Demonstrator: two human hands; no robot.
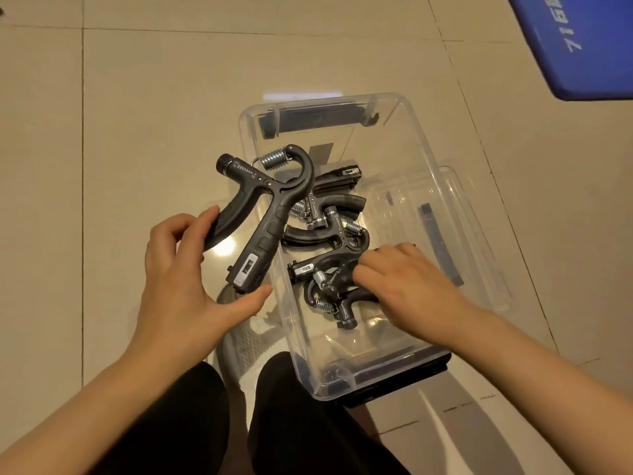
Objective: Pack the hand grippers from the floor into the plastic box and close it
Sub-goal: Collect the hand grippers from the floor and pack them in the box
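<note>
1. On the beige tiled floor [144,132] a clear plastic box [428,159] is set, its top open and its long axis running away from the person; dark latch bars are seen at its far and near ends.
2. Just beside the box on its right a clear lid [479,234] is laid flat on the tiles, a dark latch piece showing through it.
3. At the bottom of the box several black hand grippers [329,217] are piled together, their steel springs and small counter windows turned up — the exact count cannot be told, as they overlap.
4. One more hand gripper [270,207] is held over the left rim of the box, its spring end pointing away and partly above the box, its two handles pointing back toward the person.
5. That gripper is held by the left hand [181,279]: the fingertips are pressed on the curved outer handle, while the thumb is stretched out under the end of the straighter handle with the counter, so the hand is spread wide across both handles.
6. Inside the box the right hand [407,282] is lowered onto the nearest gripper of the pile, its fingers curled down on the black frame — whether they truly pinch it cannot be told.
7. At the upper right corner a blue panel [589,42] with white print is seen.
</note>
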